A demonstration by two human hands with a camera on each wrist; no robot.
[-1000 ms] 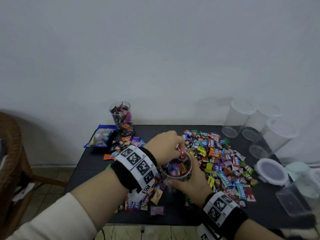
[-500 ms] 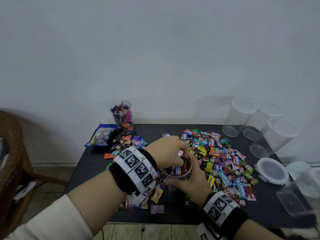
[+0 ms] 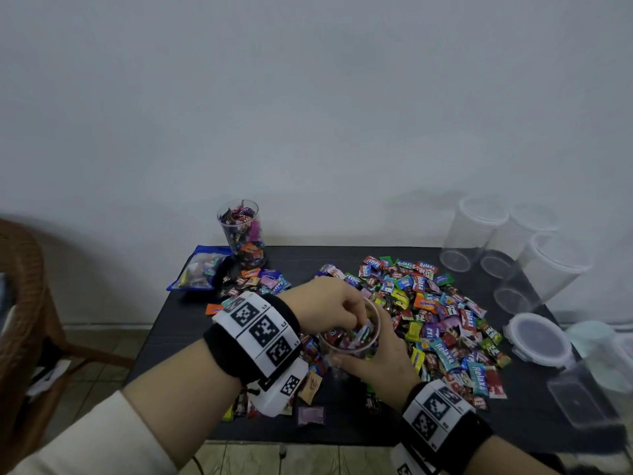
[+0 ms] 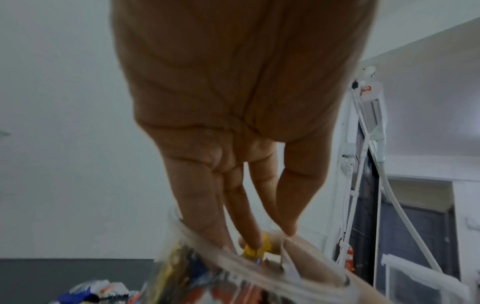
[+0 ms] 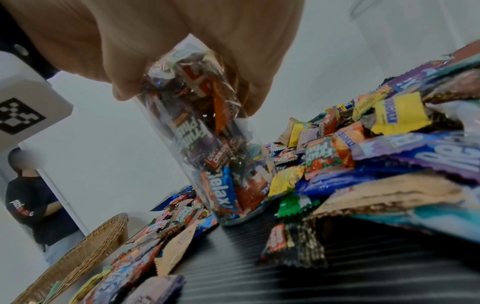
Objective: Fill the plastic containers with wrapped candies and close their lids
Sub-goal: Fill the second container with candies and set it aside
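Observation:
A clear plastic container [image 3: 349, 342], nearly full of wrapped candies, stands on the black table [image 3: 185, 323] near its front. My right hand [image 3: 376, 365] grips its side from the near right; in the right wrist view the fingers [image 5: 249, 90] wrap round the upper part of the container [image 5: 207, 144]. My left hand [image 3: 325, 303] reaches down into its mouth. In the left wrist view, straight fingers [image 4: 202, 205] pass the rim [image 4: 207, 253] and touch a yellow candy [image 4: 253, 250]. A big candy pile [image 3: 431, 313] lies to the right.
A filled, lidless container [image 3: 243, 231] stands at the back beside a blue bag [image 3: 202, 270]. Three empty containers [image 3: 476, 231] and a loose lid [image 3: 537, 337] sit at the right, with a square tub [image 3: 582, 402] nearer. A wicker chair [image 3: 20, 303] stands left; a person [image 5: 28, 201] stands beyond.
My left hand, which held a candy above the container's mouth, has come down so its fingers are inside the container. The right hand kept its hold on the container.

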